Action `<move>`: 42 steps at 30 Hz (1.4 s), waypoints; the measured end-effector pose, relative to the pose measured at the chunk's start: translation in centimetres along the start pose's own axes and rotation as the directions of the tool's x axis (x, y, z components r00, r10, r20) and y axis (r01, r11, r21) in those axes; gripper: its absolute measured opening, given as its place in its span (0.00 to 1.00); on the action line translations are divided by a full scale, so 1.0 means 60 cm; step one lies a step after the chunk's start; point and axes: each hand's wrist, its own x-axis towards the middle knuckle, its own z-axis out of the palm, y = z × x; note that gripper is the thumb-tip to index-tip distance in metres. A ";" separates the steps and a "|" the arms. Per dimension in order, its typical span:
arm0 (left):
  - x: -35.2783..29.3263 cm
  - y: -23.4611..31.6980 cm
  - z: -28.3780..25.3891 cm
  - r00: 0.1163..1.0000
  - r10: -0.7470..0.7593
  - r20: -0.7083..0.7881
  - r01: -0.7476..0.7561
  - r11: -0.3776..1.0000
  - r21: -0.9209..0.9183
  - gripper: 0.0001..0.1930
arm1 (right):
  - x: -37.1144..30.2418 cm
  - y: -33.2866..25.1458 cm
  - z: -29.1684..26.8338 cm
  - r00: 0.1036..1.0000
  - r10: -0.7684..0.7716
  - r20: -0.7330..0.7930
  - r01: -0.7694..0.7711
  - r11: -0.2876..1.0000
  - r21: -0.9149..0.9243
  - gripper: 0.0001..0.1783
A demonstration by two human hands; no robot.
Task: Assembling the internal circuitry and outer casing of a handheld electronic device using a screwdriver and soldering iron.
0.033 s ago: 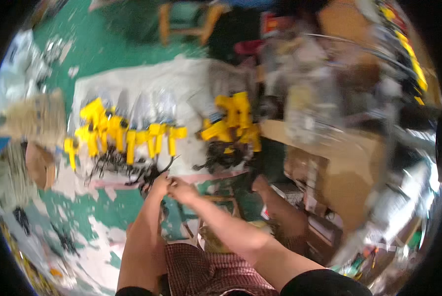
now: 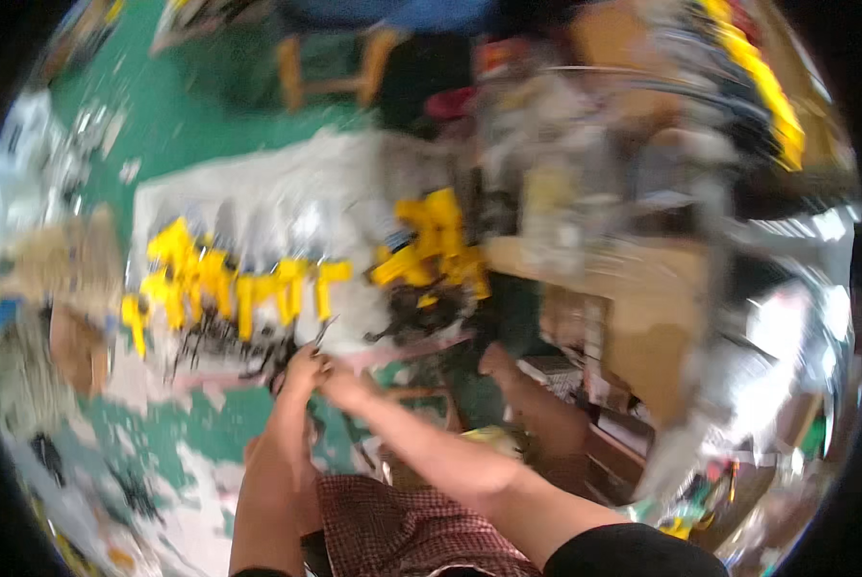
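My left hand (image 2: 303, 370) and my right hand (image 2: 342, 387) meet in front of me, both with fingers closed. A thin black cord (image 2: 326, 329) pokes up out of my left hand. What the right fingers pinch is hidden and smeared by motion. Just beyond, several yellow pistol-shaped things (image 2: 245, 306), much like hair dryers, lie side by side on a whitish sheet (image 2: 354, 159). Tangled black cords (image 2: 221, 351) trail from them toward me. A second yellow cluster (image 2: 440, 240) lies to the right, with dark cords (image 2: 416, 313) at its near side.
A wooden-legged stool (image 2: 335, 87) stands at the far side on the green floor (image 2: 113, 192). Cardboard (image 2: 657, 298) and blurred clutter fill the right. A small carton (image 2: 77, 348) and bundled sheets (image 2: 61, 250) lie at left. Bare legs (image 2: 546, 404) flank my hands.
The whole view has shifted, so most things sit a little lower and further left. My hands remain together, with the fingers closed.
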 end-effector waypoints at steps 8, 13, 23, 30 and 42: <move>-0.336 0.575 0.538 0.343 0.913 0.220 -0.939 0.333 0.084 0.16 | -0.536 -0.126 -0.275 0.447 -0.788 -0.423 0.789 0.570 -0.228 0.30; -0.478 0.516 0.816 -0.037 0.585 0.810 -0.854 -0.440 0.279 0.23 | -0.805 0.100 -0.295 0.493 -0.575 -0.653 0.672 0.728 -0.134 0.19; -0.402 0.481 0.866 -0.056 0.769 0.636 -0.684 -0.494 0.537 0.40 | -1.011 0.551 -0.309 0.004 -0.030 -1.000 0.141 0.990 -0.029 0.11; -0.622 0.299 0.937 0.060 0.057 0.997 -0.837 -0.542 0.081 0.40 | -1.041 0.692 -0.407 -0.095 -0.225 -0.970 -0.341 0.922 -0.181 0.07; -0.700 0.141 1.024 0.116 -0.428 0.897 -0.843 -0.519 -0.138 0.39 | -1.071 0.599 -0.401 0.351 -0.381 -0.855 0.016 0.916 -0.402 0.11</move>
